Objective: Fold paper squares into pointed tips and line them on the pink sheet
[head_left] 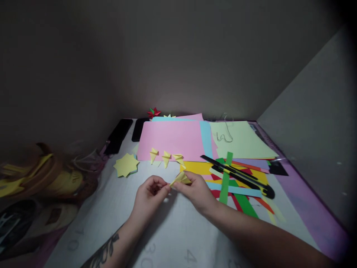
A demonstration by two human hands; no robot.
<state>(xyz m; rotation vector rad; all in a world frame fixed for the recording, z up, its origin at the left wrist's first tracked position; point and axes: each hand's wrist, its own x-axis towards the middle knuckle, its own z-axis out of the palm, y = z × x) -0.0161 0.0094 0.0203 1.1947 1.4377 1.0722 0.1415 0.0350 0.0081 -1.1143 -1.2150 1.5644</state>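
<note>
Between my two hands is a small folded yellow paper piece (181, 178), held above the white table surface. My left hand (152, 193) pinches its left tip between thumb and forefinger. On the other side, my right hand (198, 190) grips the wider end with thumb and fingers. Just beyond lie three similar folded yellow pieces: a left one (153, 155), a middle one (166, 159) and a right one (179, 159). A yellow star-shaped paper stack (126, 165) rests to the left of them.
Pink paper (170, 137) and pale green sheets (240, 139) lie at the back. Right of my hands, a black utility knife (242, 173) lies over coloured strips (245, 203). A black phone (139, 128) and a red-green paper star (154, 112) are behind. A bag (64, 182) stands left.
</note>
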